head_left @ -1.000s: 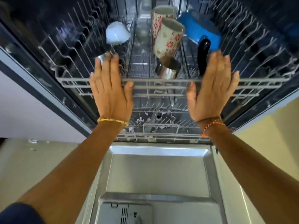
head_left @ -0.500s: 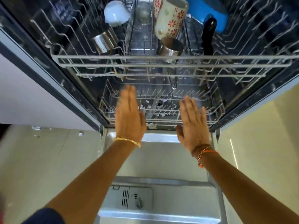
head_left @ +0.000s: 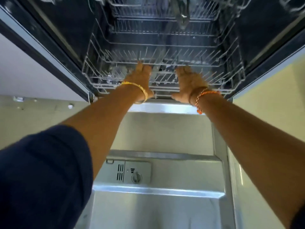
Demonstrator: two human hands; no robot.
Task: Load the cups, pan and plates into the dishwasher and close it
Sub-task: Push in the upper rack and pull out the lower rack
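Note:
The dishwasher stands open with its steel door (head_left: 166, 129) folded down flat below me. The empty wire lower rack (head_left: 231, 76) sits in the tub. My left hand (head_left: 140, 75) and my right hand (head_left: 188, 80) are both on the rack's front wall, side by side near its middle. Their fingers curl over the top wire and the thumbs sit under the bottom wire. The upper rack (head_left: 148, 19) is back inside at the top of the view. Cups, pan and plates are not visible from here.
A detergent dispenser (head_left: 132, 172) with a round cap sits on the inner door. White cabinet fronts flank the opening on the left (head_left: 24, 71), and a pale yellow panel (head_left: 272, 96) on the right. Pale floor with small bits of debris (head_left: 70, 106) lies to the left.
Both hands left the upper rack's front rail after it slid in. They dropped to the lower rack and closed on its front wall. The view tilted down, so the cups and pan left the frame.

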